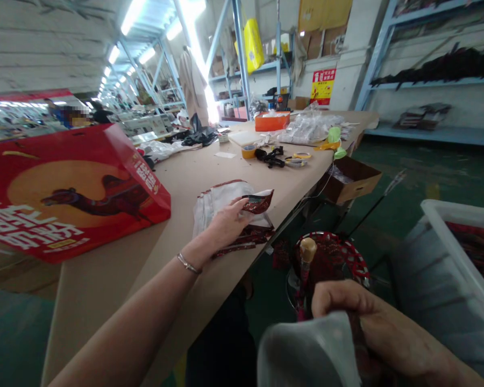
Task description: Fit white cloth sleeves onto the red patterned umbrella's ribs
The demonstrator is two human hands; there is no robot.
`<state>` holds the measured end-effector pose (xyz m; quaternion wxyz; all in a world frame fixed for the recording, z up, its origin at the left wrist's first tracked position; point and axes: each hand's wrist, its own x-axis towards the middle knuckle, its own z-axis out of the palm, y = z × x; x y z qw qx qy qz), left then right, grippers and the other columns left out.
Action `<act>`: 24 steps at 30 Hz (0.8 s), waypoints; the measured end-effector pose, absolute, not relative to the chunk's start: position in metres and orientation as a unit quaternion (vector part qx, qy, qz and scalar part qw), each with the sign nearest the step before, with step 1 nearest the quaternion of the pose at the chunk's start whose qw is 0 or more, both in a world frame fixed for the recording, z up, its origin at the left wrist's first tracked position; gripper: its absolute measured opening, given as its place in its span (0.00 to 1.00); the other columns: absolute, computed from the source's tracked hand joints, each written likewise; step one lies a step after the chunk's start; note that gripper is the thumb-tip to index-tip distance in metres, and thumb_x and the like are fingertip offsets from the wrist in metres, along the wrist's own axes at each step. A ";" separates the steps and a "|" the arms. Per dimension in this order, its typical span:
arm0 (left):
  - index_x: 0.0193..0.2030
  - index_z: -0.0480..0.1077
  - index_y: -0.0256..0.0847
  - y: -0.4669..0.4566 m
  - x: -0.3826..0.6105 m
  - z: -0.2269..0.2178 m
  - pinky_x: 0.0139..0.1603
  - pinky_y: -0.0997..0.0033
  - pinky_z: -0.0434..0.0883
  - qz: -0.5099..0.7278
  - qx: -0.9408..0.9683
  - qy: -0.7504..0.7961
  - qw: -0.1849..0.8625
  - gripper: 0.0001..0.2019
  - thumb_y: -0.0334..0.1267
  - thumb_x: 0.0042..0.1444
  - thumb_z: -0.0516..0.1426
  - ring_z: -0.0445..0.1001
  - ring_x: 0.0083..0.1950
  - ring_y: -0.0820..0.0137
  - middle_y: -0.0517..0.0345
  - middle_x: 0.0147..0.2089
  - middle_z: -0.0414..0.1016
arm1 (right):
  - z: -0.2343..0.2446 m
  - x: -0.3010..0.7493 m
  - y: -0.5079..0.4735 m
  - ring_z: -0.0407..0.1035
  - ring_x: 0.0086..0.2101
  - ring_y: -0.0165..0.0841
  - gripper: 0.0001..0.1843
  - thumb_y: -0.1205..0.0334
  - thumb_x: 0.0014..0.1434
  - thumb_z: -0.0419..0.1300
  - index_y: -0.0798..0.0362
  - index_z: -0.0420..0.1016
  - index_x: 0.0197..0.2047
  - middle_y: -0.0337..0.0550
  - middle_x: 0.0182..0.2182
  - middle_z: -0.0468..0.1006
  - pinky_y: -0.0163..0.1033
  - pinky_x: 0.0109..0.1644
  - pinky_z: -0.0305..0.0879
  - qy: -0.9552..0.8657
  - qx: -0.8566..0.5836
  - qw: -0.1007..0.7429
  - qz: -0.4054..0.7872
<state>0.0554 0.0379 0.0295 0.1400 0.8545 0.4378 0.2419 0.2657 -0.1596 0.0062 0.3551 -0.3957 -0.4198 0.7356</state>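
A pile of white and dark red patterned cloth pieces (205, 207) lies near the table's edge. My left hand (229, 223) rests on top of it, fingers stretched out. At those fingertips one patterned cloth corner (262, 202) is turned up; whether it is pinched cannot be told. Low on the right, off the table, my right hand (347, 303) is closed on another cloth piece (306, 349), whitish with a dark red part. That cloth is blurred and cut off by the bottom of the view.
A large red bag with a camel picture (100, 204) stands left on the brown table (173, 279). Farther back are yellow tape (248, 152), scissors (298, 159) and an orange box (272, 121). Below right are a round stool (334, 258) and a white plastic bin (419, 269).
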 end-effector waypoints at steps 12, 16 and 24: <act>0.62 0.59 0.40 -0.104 0.089 -0.028 0.61 0.54 0.65 0.268 0.840 0.411 0.231 0.28 0.29 0.52 0.54 0.67 0.60 0.59 0.45 0.60 0.68 | -0.023 0.255 -0.108 0.62 0.24 0.28 0.07 0.67 0.52 0.53 0.52 0.64 0.23 0.34 0.19 0.67 0.34 0.30 0.53 -0.658 -0.589 0.357 0.303; 0.40 0.72 0.40 -0.089 0.068 -0.069 0.44 0.62 0.72 0.231 0.805 0.490 0.242 0.13 0.28 0.55 0.48 0.75 0.41 0.64 0.50 0.40 0.76 | -0.032 0.266 -0.115 0.60 0.22 0.27 0.09 0.63 0.54 0.54 0.52 0.62 0.23 0.32 0.18 0.63 0.33 0.27 0.51 -0.627 -0.603 0.371 0.325; 0.34 0.70 0.39 -0.119 0.086 -0.081 0.36 0.71 0.67 0.267 0.690 0.487 0.464 0.08 0.40 0.51 0.59 0.70 0.34 0.68 0.58 0.31 0.73 | -0.060 0.258 -0.120 0.64 0.24 0.28 0.07 0.64 0.55 0.52 0.52 0.66 0.27 0.34 0.20 0.68 0.32 0.29 0.56 -0.586 -0.606 0.394 0.366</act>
